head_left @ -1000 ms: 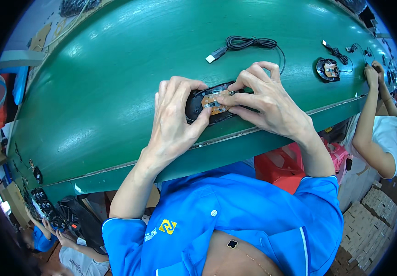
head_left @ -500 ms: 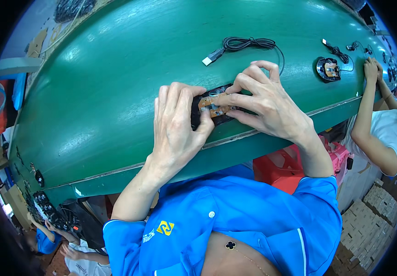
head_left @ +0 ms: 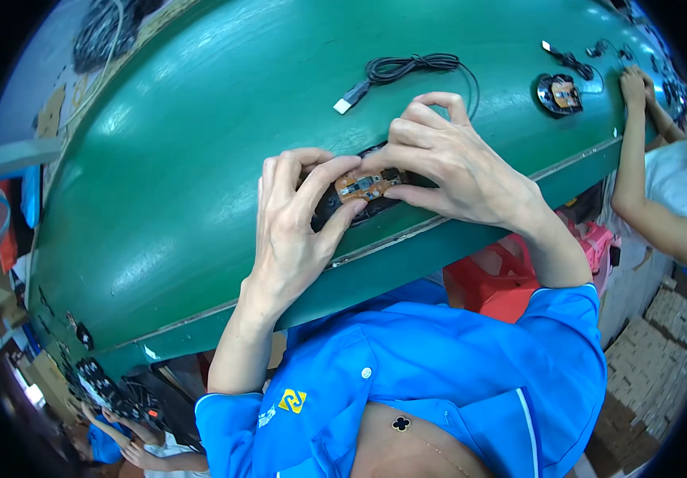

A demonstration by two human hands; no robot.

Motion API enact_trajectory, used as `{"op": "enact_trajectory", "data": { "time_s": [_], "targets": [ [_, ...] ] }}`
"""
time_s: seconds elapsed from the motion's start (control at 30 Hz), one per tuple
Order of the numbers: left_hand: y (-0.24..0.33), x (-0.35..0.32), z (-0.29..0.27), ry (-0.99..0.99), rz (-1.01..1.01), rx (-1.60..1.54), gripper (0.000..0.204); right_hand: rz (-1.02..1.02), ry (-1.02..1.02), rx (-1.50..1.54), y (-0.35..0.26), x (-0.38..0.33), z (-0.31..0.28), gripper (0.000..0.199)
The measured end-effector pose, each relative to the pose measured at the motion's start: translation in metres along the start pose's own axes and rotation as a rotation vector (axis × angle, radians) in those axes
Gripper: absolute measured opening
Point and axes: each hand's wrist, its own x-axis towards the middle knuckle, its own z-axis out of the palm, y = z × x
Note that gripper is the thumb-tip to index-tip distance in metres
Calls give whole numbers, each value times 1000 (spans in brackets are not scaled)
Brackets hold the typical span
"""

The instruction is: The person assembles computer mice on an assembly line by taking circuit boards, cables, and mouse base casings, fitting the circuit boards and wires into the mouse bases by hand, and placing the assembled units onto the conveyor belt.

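Head view: two hands meet on one black mouse shell (head_left: 343,209) lying near the front edge of the green belt (head_left: 184,159). One small orange circuit board (head_left: 366,185) sits in the shell's open top, its components facing up. The left hand (head_left: 291,231) curls around the shell's left side, thumb against it. The right hand (head_left: 447,163) pinches the board with bent fingers. One coiled black cable (head_left: 407,68) lies beyond the shell; a second open shell (head_left: 560,92) lies far right of it, near a co-worker's arm (head_left: 638,151).
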Motion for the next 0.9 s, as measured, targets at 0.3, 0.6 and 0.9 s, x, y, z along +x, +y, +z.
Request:
{"op": "enact_trajectory", "data": {
  "time_s": [0.3, 0.6, 0.9],
  "targets": [
    [-3, 10, -3, -116, 50, 164, 32, 109, 120, 198, 6, -12, 11, 44],
    [0, 20, -8, -217, 68, 174, 39, 220, 183, 232, 5, -24, 17, 40],
    [10, 26, -9, -264, 44, 188, 40, 257, 130, 263, 10, -25, 9, 31]
  ]
}}
